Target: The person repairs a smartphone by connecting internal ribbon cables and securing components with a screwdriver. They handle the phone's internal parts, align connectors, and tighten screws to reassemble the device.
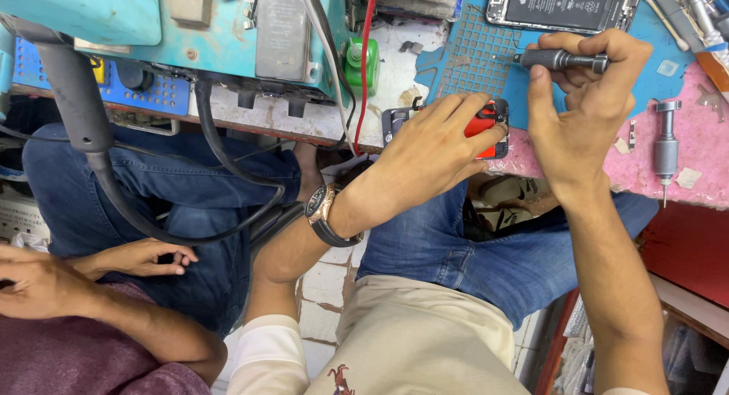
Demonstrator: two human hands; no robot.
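Note:
My left hand [433,148] grips a small red and black phone part [486,125] at the edge of the workbench, fingers wrapped over it. My right hand [581,99] holds a grey precision screwdriver [562,59] sideways above the blue mat [474,50], its tip pointing left, a little above the red part. A watch sits on my left wrist.
A second grey screwdriver [666,144] lies on the pink bench top [699,167]. An opened phone [562,6] rests at the back. A green bottle [363,65], a red wire and a teal machine [250,31] stand to the left. Another person's hands [144,257] rest at lower left.

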